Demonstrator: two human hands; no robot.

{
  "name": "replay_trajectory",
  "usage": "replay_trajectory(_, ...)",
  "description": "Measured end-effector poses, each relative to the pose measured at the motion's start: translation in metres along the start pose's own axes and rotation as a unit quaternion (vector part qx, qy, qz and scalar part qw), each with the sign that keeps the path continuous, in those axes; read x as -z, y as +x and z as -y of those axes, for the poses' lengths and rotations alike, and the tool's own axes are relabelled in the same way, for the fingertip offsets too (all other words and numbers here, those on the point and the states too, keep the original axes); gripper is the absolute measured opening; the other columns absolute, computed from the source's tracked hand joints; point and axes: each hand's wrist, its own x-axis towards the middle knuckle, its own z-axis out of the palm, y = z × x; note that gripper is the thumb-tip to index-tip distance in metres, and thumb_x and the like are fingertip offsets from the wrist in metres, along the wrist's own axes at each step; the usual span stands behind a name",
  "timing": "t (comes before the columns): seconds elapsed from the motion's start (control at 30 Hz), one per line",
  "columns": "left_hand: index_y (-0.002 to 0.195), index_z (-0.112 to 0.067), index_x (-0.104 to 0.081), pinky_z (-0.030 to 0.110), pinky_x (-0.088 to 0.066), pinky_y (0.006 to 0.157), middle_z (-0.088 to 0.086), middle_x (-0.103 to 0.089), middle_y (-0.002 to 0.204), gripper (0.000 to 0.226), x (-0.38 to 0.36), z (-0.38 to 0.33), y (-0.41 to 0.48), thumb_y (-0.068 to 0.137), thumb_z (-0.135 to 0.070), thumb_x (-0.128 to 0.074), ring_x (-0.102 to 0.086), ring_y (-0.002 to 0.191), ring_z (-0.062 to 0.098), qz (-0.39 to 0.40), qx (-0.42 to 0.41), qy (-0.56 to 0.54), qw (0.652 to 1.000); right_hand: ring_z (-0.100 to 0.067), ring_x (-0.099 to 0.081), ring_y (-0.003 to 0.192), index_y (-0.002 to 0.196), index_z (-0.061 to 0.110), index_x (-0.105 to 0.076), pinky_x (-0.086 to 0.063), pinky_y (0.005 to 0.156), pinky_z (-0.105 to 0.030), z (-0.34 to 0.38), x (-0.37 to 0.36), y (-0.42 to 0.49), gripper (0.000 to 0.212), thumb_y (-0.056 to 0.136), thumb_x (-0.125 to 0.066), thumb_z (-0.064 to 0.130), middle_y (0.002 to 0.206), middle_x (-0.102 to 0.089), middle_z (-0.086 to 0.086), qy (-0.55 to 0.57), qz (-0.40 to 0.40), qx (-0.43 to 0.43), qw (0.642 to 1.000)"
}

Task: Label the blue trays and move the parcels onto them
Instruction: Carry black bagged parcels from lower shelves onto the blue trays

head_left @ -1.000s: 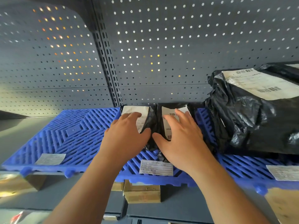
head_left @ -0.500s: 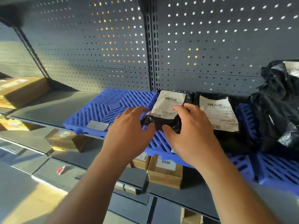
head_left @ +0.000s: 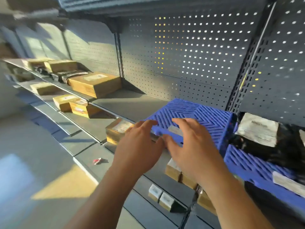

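Left hand [head_left: 138, 146] and right hand [head_left: 194, 146] hang loose, fingers spread, gripping nothing, at the labelled front edge of the blue tray [head_left: 189, 111] on the shelf [head_left: 128, 103]; I judge they're free for fetching parcels. A black parcel [head_left: 257, 132] lies on the next tray [head_left: 247, 162], right.

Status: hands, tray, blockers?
Left hand and right hand open, empty, at blue tray front edge. Label on. Black parcel beside it, right. Nothing in the way.
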Motion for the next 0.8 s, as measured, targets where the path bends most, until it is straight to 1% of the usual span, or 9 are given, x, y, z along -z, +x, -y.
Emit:
replay_trajectory(0.07, 0.137, -0.036, -0.056, 0.037, -0.048, 0.099, -0.01, -0.056, 0.14, 0.054, 0.026, 0.036, -0.003, 0.086, -0.055, -0.052, -0.057, 0.125, 0.02, -0.019, 0.018, 0.004, 1.0, -0.018, -0.038, 0.13, 0.143, 0.029, -0.045, -0.036, 0.107, -0.037, 0.037, -0.025, 0.008, 0.063, 0.09, -0.041, 0.062, 0.141, -0.046, 0.005, 0.014, 0.015, 0.018, 1.0)
replay_trajectory(0.13, 0.139, -0.039, -0.052, 0.036, -0.049, 0.098, -0.012, -0.054, 0.144, 0.051, 0.051, 0.073, -0.008, 0.09, -0.055, -0.056, -0.057, 0.124, 0.019, -0.035, 0.045, 0.022, 0.998, -0.018, -0.04, 0.129, 0.144, 0.031, -0.044, -0.039, 0.105, -0.038, 0.071, -0.05, 0.016, 0.061, 0.092, -0.042, 0.062, 0.141, -0.046, 0.006, 0.024, 0.027, 0.036, 0.999)
replay_trajectory(0.23, 0.14, -0.041, -0.049, 0.034, -0.048, 0.096, -0.013, -0.052, 0.145, 0.051, 0.089, 0.129, -0.018, 0.092, -0.054, -0.057, -0.057, 0.122, 0.016, -0.065, 0.078, 0.041, 0.994, -0.015, -0.039, 0.125, 0.143, 0.036, -0.04, -0.043, 0.096, -0.033, 0.121, -0.087, 0.028, 0.055, 0.094, -0.039, 0.061, 0.143, -0.044, 0.008, 0.037, 0.061, 0.068, 0.995)
replay_trajectory(0.3, 0.142, -0.04, -0.049, 0.033, -0.046, 0.097, -0.014, -0.05, 0.147, 0.051, 0.112, 0.166, -0.024, 0.093, -0.051, -0.058, -0.056, 0.123, 0.015, -0.081, 0.108, 0.046, 0.99, -0.015, -0.039, 0.126, 0.142, 0.038, -0.039, -0.045, 0.097, -0.034, 0.155, -0.109, 0.035, 0.056, 0.093, -0.034, 0.063, 0.144, -0.042, 0.009, 0.046, 0.091, 0.088, 0.991)
replay_trajectory(0.4, 0.143, -0.04, -0.048, 0.037, -0.046, 0.102, -0.012, -0.05, 0.148, 0.052, 0.144, 0.213, -0.03, 0.093, -0.051, -0.057, -0.053, 0.128, 0.018, -0.108, 0.149, 0.06, 0.981, -0.016, -0.041, 0.128, 0.142, 0.037, -0.04, -0.046, 0.1, -0.038, 0.201, -0.138, 0.045, 0.055, 0.094, -0.035, 0.063, 0.147, -0.042, 0.006, 0.051, 0.12, 0.117, 0.985)
replay_trajectory(0.53, 0.143, -0.039, -0.048, 0.037, -0.046, 0.099, -0.013, -0.05, 0.147, 0.05, 0.174, 0.263, -0.033, 0.094, -0.048, -0.057, -0.053, 0.127, 0.018, -0.138, 0.191, 0.069, 0.969, -0.016, -0.039, 0.132, 0.145, 0.038, -0.035, -0.044, 0.1, -0.038, 0.246, -0.177, 0.064, 0.054, 0.096, -0.037, 0.062, 0.151, -0.038, 0.007, 0.043, 0.15, 0.146, 0.977)
replay_trajectory(0.6, 0.142, -0.038, -0.048, 0.036, -0.045, 0.1, -0.013, -0.051, 0.146, 0.05, 0.184, 0.289, -0.031, 0.094, -0.047, -0.057, -0.052, 0.127, 0.018, -0.145, 0.214, 0.076, 0.963, -0.016, -0.039, 0.131, 0.144, 0.039, -0.036, -0.045, 0.099, -0.039, 0.266, -0.198, 0.077, 0.054, 0.096, -0.037, 0.062, 0.15, -0.039, 0.008, 0.052, 0.161, 0.163, 0.972)
replay_trajectory(0.7, 0.143, -0.038, -0.046, 0.038, -0.045, 0.103, -0.014, -0.049, 0.146, 0.051, 0.195, 0.329, -0.021, 0.094, -0.047, -0.056, -0.051, 0.129, 0.018, -0.149, 0.247, 0.082, 0.954, -0.016, -0.039, 0.132, 0.145, 0.038, -0.037, -0.043, 0.102, -0.041, 0.294, -0.235, 0.101, 0.055, 0.095, -0.039, 0.062, 0.15, -0.04, 0.007, 0.075, 0.18, 0.184, 0.963)
replay_trajectory(0.8, 0.143, -0.037, -0.046, 0.039, -0.046, 0.103, -0.014, -0.049, 0.146, 0.05, 0.205, 0.364, 0.001, 0.095, -0.047, -0.055, -0.051, 0.129, 0.016, -0.152, 0.265, 0.092, 0.948, -0.019, -0.042, 0.131, 0.143, 0.037, -0.039, -0.044, 0.103, -0.043, 0.319, -0.273, 0.133, 0.055, 0.094, -0.041, 0.061, 0.148, -0.043, 0.005, 0.094, 0.188, 0.199, 0.957)
